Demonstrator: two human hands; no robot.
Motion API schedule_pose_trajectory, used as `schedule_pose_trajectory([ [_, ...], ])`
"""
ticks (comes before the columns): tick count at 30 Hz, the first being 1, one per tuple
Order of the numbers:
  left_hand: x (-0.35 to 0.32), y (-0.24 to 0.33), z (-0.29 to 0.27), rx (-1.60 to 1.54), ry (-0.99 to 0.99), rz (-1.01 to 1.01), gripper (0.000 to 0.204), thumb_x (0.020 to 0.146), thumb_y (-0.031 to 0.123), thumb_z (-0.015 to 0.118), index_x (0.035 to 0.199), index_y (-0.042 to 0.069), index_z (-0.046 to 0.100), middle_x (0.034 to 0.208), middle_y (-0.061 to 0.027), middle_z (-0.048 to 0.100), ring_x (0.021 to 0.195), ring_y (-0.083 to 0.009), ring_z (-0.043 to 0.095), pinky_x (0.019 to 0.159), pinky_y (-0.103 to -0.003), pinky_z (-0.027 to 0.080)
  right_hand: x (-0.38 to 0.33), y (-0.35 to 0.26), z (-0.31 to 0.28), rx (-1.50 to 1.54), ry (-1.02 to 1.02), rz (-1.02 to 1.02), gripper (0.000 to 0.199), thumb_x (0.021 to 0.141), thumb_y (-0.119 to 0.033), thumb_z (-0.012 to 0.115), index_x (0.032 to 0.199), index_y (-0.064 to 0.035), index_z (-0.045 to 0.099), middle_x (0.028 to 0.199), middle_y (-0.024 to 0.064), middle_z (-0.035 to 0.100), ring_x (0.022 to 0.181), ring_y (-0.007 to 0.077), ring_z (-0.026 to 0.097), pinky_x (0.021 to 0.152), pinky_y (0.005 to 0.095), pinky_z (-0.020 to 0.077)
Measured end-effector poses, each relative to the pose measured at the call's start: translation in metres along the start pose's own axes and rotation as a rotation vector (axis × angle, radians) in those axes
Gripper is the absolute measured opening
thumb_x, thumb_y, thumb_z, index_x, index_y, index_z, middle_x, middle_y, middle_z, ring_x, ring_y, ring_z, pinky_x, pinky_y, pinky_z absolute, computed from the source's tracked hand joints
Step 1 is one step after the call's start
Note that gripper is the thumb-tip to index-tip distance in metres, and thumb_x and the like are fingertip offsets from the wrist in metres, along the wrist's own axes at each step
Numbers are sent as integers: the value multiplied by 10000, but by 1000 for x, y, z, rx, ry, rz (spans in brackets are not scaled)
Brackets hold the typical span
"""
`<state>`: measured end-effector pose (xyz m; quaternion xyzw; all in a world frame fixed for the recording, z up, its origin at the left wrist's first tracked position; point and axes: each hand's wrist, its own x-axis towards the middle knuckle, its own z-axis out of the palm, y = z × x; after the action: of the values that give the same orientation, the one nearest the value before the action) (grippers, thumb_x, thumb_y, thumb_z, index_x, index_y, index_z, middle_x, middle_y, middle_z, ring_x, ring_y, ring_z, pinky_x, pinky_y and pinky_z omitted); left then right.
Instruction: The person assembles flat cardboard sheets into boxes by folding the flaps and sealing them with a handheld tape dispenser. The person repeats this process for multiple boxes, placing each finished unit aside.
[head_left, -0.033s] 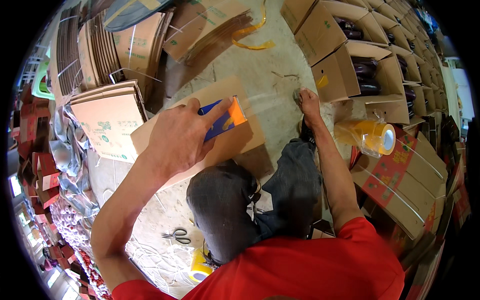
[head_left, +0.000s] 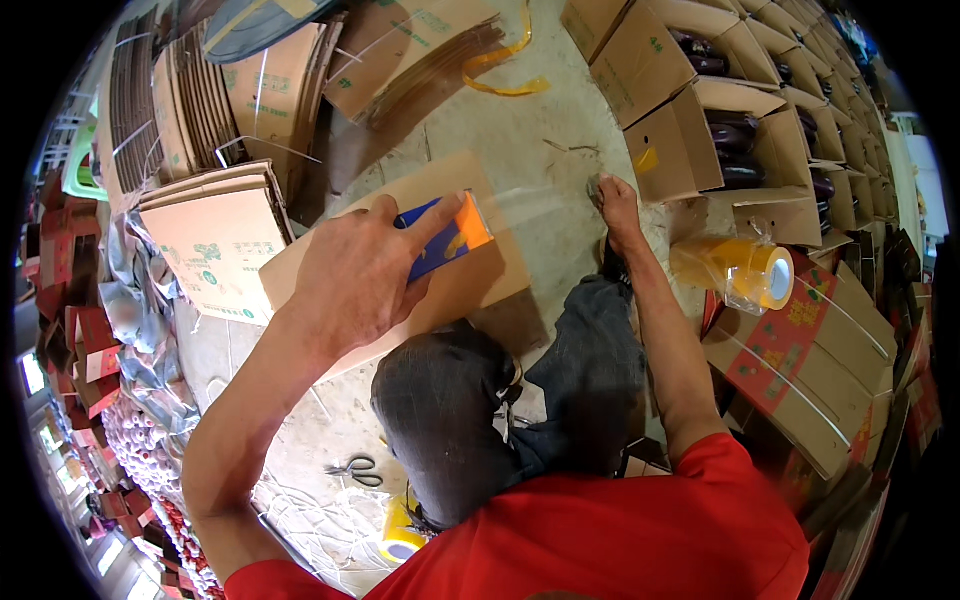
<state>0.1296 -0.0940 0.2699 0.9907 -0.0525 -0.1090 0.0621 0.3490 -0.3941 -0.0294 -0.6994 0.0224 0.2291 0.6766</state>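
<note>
On the concrete floor (head_left: 520, 130) between the person's knees lay a flat brown cardboard box (head_left: 480, 275), and over it the left hand (head_left: 350, 275) was clenched around a blue and orange tape dispenser (head_left: 448, 235). The index finger lay stretched along the top of the tool, the other fingers wrapped about its body. A strip of clear tape (head_left: 535, 200) ran from the dispenser's orange end across toward the right hand (head_left: 615, 200), which was pressed down at the floor just past the box's far edge — whether it pinched the tape's end or merely rested there with curled fingers could not be told.

Beside the right forearm, touching the printed red and brown cartons (head_left: 800, 370), stood a pack of yellowish tape rolls (head_left: 735, 270) in clear wrap. Beyond the right hand stood rows of open cartons (head_left: 680, 120) holding dark purple aubergines (head_left: 735, 130). To the left lay stacks of flattened cartons (head_left: 215, 235), some banded with white strapping, and more leaned upright behind them. A loose yellow strap (head_left: 505, 70) curled on the floor near the far stacks.

Near the left elbow, well apart from the box, a pair of scissors (head_left: 355, 468) lay on the floor — and a yellow tape roll (head_left: 400, 535) sat just under the knee.
</note>
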Motion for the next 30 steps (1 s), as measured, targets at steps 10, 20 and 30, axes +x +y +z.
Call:
schedule_pose_trajectory([
  [10, 33, 6, 6, 0, -107, -2, 650, 850, 196, 743, 1465, 177, 534, 905, -175, 625, 757, -340, 689, 662, -442, 554, 18, 47, 9, 67, 7, -30, 281, 1040, -238, 578, 782, -135, 533, 722, -101, 413, 651, 28, 359, 573, 235, 288],
  [20, 60, 21, 9, 87, -189, -14, 512, 900, 271, 724, 1378, 152, 582, 914, -184, 677, 693, -321, 684, 584, -414, 563, 26, 102, 24, 25, -85, 8, 243, 1022, -252, 602, 893, -46, 617, 772, -53, 491, 726, 67, 447, 650, 266, 380],
  [30, 76, 33, -3, 98, -285, -66, 715, 757, 158, 783, 1441, 146, 575, 831, -178, 617, 679, -345, 666, 624, -435, 552, -18, 117, 117, -241, -281, 115, 313, 1056, -298, 535, 988, -2, 607, 841, 142, 593, 796, 238, 522, 804, 372, 475],
])
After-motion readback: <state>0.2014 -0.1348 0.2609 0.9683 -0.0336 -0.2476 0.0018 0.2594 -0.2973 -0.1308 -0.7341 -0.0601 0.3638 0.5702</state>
